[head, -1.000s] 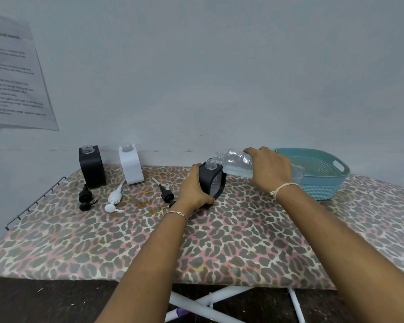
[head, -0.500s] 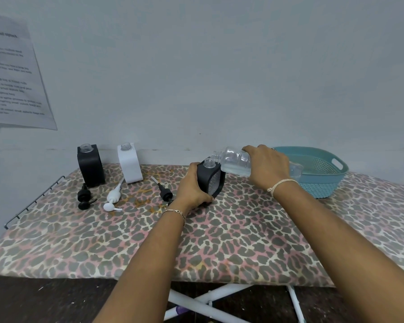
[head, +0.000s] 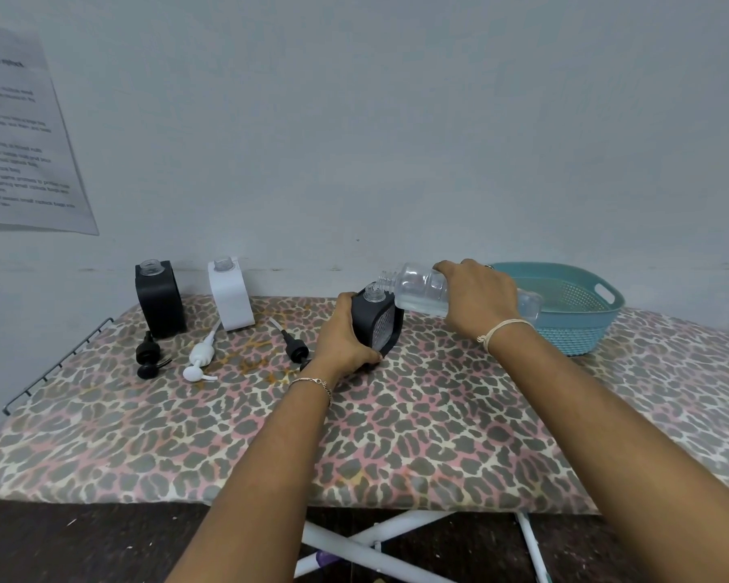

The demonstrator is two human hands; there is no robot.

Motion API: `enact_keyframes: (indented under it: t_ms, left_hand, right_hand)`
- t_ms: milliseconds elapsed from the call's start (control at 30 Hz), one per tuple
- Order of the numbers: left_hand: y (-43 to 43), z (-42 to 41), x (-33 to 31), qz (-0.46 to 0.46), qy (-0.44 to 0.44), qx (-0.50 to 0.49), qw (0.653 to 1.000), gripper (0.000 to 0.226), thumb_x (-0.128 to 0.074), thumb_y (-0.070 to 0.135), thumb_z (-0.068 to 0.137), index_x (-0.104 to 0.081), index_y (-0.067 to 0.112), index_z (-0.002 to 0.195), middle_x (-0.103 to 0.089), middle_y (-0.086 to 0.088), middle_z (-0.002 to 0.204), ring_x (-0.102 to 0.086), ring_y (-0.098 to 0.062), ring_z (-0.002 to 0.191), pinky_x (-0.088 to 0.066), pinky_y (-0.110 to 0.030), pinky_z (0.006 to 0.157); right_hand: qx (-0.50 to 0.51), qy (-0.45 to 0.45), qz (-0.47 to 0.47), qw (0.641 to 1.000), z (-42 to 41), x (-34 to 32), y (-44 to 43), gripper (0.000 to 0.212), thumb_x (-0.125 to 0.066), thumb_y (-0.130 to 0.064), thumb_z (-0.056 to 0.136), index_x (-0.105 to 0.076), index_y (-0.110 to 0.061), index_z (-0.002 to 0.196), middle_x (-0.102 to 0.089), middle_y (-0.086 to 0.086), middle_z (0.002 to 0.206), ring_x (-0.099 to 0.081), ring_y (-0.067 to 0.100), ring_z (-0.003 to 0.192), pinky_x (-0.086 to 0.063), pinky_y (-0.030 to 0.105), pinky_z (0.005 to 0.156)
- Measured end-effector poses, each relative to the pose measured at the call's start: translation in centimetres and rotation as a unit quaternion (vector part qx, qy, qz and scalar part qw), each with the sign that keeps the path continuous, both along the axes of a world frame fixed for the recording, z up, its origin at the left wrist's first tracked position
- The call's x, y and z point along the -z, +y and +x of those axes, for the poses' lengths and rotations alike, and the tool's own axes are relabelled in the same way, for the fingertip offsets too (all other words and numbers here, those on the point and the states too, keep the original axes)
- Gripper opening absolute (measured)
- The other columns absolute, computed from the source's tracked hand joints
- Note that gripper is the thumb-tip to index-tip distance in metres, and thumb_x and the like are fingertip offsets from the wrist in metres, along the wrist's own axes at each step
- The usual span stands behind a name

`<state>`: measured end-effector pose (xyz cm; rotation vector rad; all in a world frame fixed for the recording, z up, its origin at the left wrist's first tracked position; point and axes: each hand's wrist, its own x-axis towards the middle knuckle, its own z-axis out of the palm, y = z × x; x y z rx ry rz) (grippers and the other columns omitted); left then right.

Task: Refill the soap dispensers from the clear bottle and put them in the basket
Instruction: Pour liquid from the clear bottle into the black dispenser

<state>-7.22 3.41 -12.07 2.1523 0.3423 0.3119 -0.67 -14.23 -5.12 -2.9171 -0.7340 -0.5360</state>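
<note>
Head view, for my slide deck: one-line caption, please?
Right hand holds the clear bottle tipped at the open neck of a black dispenser gripped by the left hand.

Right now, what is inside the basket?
In the basket only its perforated inner wall shows, with nothing lying in the part seen. The right hand and bottle cover its left part.

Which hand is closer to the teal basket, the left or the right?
Right. The right hand, holding the clear bottle, is just beside the basket; the left hand grips the black dispenser farther left.
</note>
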Motion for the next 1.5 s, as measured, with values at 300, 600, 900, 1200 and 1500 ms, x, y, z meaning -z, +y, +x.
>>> enact_keyframes:
  t_ms: [300, 600, 900, 1200, 1500]
  left_hand:
    - [0.01, 0.00, 0.21, 0.003, -0.007, 0.000, 1.000, 0.083, -0.082, -0.001, 0.064, -0.034, 0.021, 0.128, -0.054, -0.001, 0.103, -0.056, -0.009, 0.070, -0.048, -0.017, 0.047]
    - [-0.03, -0.02, 0.21, -0.006, 0.001, -0.007, 1.000, 0.081, -0.081, -0.002, 0.065, -0.033, 0.023, 0.125, -0.053, 0.002, 0.096, -0.057, -0.010, 0.067, -0.052, -0.019, 0.045]
    - [0.13, 0.24, 0.41, 0.005, -0.005, -0.004, 1.000, 0.082, -0.083, 0.002, 0.063, -0.033, 0.021, 0.125, -0.053, -0.001, 0.101, -0.059, -0.024, 0.091, -0.056, -0.038, 0.074]
    - [0.15, 0.27, 0.47, 0.011, -0.010, -0.005, 1.000, 0.086, -0.083, 0.003, 0.062, -0.033, 0.021, 0.129, -0.053, 0.000, 0.103, -0.057, -0.024, 0.091, -0.054, -0.036, 0.074]
    - [0.07, 0.21, 0.41, 0.016, -0.002, -0.013, 1.000, 0.080, -0.083, 0.003, 0.063, -0.035, 0.022, 0.124, -0.053, 0.004, 0.095, -0.062, -0.024, 0.085, -0.058, -0.041, 0.069]
  right_hand:
    - [0.002, -0.001, -0.007, 1.000, 0.05, -0.09, 0.10, 0.056, -0.058, -0.004, 0.077, -0.050, -0.023, 0.129, -0.059, 0.005, 0.103, -0.061, 0.028, 0.094, -0.039, 0.030, 0.067]
    - [-0.001, -0.004, -0.010, 1.000, 0.10, -0.16, 0.13, 0.057, -0.058, -0.004, 0.078, -0.049, -0.022, 0.131, -0.059, 0.006, 0.103, -0.060, 0.028, 0.096, -0.039, 0.031, 0.070]
    - [-0.001, -0.012, -0.011, 1.000, 0.17, -0.27, 0.32, 0.053, -0.056, -0.003, 0.080, -0.051, -0.022, 0.129, -0.060, 0.006, 0.103, -0.060, 0.028, 0.096, -0.038, 0.032, 0.070]
    - [-0.003, -0.015, -0.015, 1.000, 0.02, -0.43, 0.34, 0.052, -0.058, -0.004, 0.080, -0.051, -0.021, 0.129, -0.060, 0.006, 0.104, -0.060, 0.028, 0.097, -0.038, 0.033, 0.071]
    - [0.000, -0.015, -0.020, 1.000, 0.03, -0.55, 0.36, 0.049, -0.059, -0.005, 0.080, -0.053, -0.020, 0.126, -0.061, 0.006, 0.102, -0.061, 0.028, 0.096, -0.038, 0.033, 0.071]
